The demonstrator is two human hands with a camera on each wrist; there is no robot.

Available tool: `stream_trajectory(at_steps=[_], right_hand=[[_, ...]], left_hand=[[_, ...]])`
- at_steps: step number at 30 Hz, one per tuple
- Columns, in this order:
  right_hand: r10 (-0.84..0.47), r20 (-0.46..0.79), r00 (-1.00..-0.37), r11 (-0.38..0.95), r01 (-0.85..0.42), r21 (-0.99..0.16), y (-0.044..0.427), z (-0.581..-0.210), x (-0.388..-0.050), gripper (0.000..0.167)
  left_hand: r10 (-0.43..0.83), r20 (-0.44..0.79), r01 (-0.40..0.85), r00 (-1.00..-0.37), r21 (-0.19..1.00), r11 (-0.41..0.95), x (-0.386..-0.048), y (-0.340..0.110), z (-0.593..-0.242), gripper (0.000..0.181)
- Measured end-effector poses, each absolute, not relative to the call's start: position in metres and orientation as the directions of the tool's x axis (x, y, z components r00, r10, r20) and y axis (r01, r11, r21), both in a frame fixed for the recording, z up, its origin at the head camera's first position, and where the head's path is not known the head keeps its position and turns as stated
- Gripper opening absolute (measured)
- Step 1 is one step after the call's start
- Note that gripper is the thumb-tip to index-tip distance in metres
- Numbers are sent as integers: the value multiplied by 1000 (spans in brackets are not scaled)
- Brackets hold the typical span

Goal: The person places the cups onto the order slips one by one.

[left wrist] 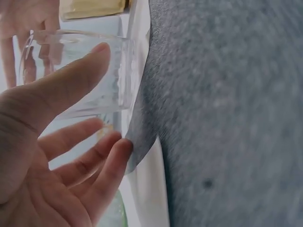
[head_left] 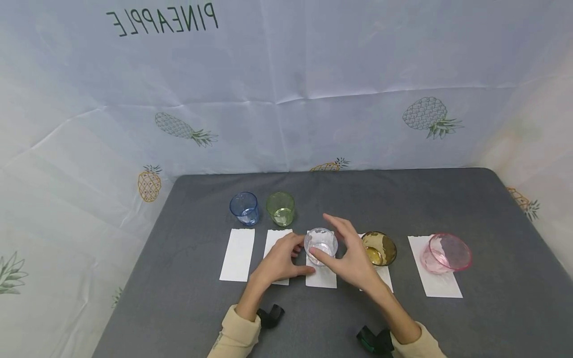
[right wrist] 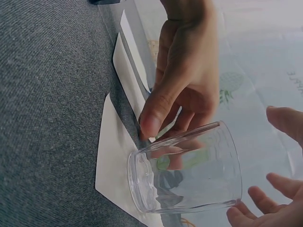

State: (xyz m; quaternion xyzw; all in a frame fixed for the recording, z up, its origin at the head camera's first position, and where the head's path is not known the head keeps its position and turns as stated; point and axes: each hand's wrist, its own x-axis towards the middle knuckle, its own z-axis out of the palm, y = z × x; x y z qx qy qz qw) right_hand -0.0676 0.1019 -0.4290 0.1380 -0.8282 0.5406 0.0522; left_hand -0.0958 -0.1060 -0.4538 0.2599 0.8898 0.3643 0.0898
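Note:
A clear glass (head_left: 321, 247) stands upright on the middle white paper strip (head_left: 321, 279). At its left side is my left hand (head_left: 282, 259), fingers loosely bent and thumb apart from them; whether it touches the glass I cannot tell. My right hand (head_left: 351, 254) is spread around the right side, thumb near the front rim and fingers behind. In the right wrist view the clear glass (right wrist: 189, 170) rests with its base on the paper, and the right fingertips (right wrist: 239, 215) are close to its rim. The left wrist view shows the left thumb (left wrist: 80, 78) in front of the glass.
Blue (head_left: 244, 208) and green (head_left: 281, 209) glasses stand behind two paper strips on the left. An amber glass (head_left: 378, 248) and a pink glass (head_left: 446, 253) stand on strips to the right. A printed cloth (head_left: 286, 64) hangs behind the grey table (head_left: 188, 298).

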Motion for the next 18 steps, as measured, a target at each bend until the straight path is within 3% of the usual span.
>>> stream_trajectory(at_steps=[18], right_hand=[[-157, 251, -955, 351, -291, -890, 99, -425, -71, 75]], left_hand=[[491, 14, 379, -871, 656, 653, -91, -148, -434, 60]])
